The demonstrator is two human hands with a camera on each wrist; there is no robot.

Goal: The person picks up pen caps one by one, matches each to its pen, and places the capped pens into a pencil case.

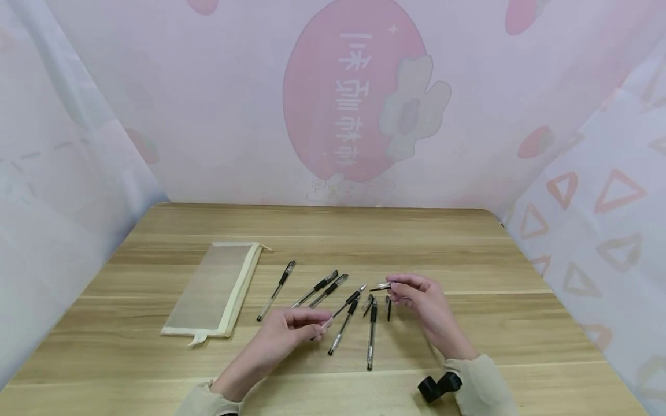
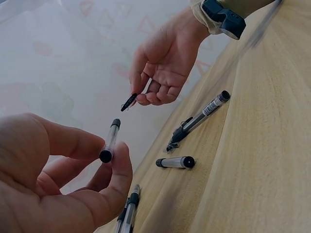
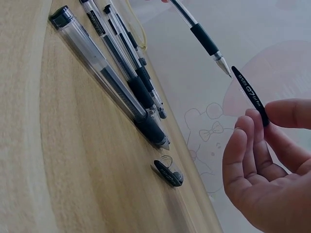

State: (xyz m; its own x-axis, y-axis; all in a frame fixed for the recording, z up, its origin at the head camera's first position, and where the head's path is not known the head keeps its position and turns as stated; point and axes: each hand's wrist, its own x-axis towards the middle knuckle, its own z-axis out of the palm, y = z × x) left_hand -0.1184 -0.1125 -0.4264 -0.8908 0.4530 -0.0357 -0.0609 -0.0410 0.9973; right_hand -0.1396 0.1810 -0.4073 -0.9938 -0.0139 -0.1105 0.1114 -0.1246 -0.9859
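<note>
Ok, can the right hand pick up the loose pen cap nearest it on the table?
Probably not yet: the right hand pinches another cap, though nothing visible blocks the way to the loose cap.

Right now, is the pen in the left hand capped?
No, the pen shows a bare tip, while the right hand holds a cap.
</note>
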